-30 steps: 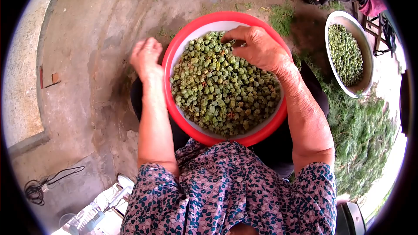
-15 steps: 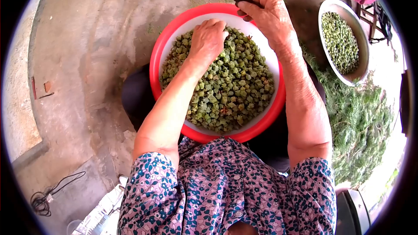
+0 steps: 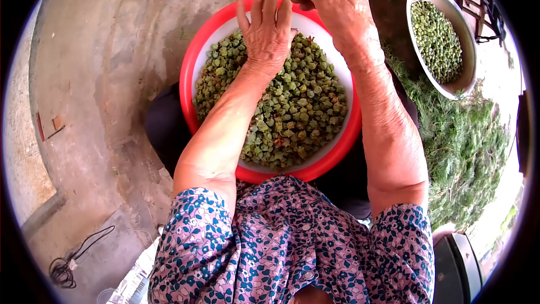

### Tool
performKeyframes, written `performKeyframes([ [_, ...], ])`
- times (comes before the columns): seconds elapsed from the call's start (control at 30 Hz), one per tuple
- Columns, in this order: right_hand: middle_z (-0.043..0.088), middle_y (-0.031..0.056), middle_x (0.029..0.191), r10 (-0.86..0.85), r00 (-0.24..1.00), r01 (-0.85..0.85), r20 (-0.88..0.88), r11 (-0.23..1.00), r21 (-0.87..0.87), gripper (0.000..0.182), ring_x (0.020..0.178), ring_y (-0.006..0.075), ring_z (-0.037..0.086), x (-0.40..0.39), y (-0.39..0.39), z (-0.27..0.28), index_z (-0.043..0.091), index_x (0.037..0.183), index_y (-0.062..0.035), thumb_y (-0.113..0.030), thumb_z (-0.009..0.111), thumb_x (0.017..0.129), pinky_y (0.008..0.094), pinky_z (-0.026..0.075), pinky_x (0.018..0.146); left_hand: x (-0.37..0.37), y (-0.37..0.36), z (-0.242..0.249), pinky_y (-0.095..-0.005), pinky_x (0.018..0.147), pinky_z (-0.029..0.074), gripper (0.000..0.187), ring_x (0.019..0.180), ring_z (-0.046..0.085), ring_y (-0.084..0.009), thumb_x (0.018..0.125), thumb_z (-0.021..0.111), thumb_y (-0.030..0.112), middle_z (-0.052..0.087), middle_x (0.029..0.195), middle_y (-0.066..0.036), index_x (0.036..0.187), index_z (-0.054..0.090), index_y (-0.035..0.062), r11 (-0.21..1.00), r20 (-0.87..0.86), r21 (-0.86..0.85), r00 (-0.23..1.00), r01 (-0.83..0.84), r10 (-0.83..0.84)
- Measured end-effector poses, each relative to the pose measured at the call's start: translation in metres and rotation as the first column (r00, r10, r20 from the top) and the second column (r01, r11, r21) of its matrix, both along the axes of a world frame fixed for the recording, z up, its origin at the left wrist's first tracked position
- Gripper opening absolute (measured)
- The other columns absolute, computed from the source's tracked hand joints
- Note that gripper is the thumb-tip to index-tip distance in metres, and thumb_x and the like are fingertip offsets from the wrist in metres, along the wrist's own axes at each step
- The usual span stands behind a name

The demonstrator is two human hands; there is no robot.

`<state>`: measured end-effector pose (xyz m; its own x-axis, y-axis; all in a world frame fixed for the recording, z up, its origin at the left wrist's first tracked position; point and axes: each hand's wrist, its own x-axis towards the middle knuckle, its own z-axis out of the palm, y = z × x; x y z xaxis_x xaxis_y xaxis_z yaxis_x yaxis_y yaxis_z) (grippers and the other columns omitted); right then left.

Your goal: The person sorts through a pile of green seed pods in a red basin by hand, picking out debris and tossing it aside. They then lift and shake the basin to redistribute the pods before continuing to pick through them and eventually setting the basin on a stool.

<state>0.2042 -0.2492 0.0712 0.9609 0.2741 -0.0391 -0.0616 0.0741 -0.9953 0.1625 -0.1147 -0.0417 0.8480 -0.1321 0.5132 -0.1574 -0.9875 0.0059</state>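
Observation:
A red-rimmed basin [image 3: 354, 118] with a white inside rests on my lap. Small green, star-shaped pods or husks [image 3: 301, 107] fill much of it, with a few reddish-brown bits among them. Over the far part of the heap, my left hand [image 3: 267, 34] is open, its fingers spread toward the far rim. My right hand [image 3: 334, 8] is raised above the far right rim. Its dark-stained thumb and fingertips are pressed together, and whatever may be between them is too small to make out.
A metal basin [image 3: 471, 73] of smaller green pieces stands on the ground at the upper right, near another person's leg. Cut green plants [image 3: 461, 157] lie below it. A black cable [image 3: 63, 270] is coiled at the lower left. A dark box-like object [image 3: 458, 264] stands lower right.
My left hand has lifted off the pods and its curled fingers have spread. My right hand remains pinched, slightly higher and further left in view. The whole view has shifted a little.

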Motion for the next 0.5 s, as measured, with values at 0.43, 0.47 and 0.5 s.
performKeyframes([
  [0.43,0.066,0.0092,0.079,-0.003,1.0,0.003,-0.016,1.0,-0.022,0.02,0.072,0.0113,0.058,0.004,-0.002,0.006,0.063,0.098,0.0091,-0.006,0.055,0.088,0.0263,0.048,0.066,0.029,0.012,-0.018,-0.0618,0.11,0.005,0.088,0.139,0.02,-0.0275,0.074,0.071,0.05,0.027,0.146,-0.011,0.144,0.03,0.0167,0.945,-0.182,0.299,0.98,0.13,-0.078],
  [0.47,0.067,0.0103,0.08,0.001,1.0,0.0,0.005,0.998,-0.063,0.02,0.073,0.0118,0.059,0.004,-0.003,0.006,0.063,0.097,0.009,-0.006,0.055,0.088,0.0269,0.048,0.067,0.031,0.012,-0.02,-0.0618,0.11,0.005,0.088,0.139,0.02,-0.0275,0.074,0.071,0.05,0.027,0.146,-0.011,0.144,0.03,0.0167,0.945,-0.184,0.298,0.979,0.135,-0.082],
  [0.5,0.067,0.0103,0.08,-0.003,1.0,0.003,0.003,0.998,-0.064,0.02,0.073,0.0118,0.059,0.004,-0.004,0.005,0.063,0.097,0.009,-0.006,0.055,0.088,0.0269,0.048,0.067,0.033,0.015,-0.02,-0.0615,0.11,0.005,0.084,0.137,0.024,-0.0267,0.075,0.07,0.05,0.031,0.143,-0.01,0.143,0.032,0.016,0.946,-0.23,0.292,0.97,0.139,-0.071],
])
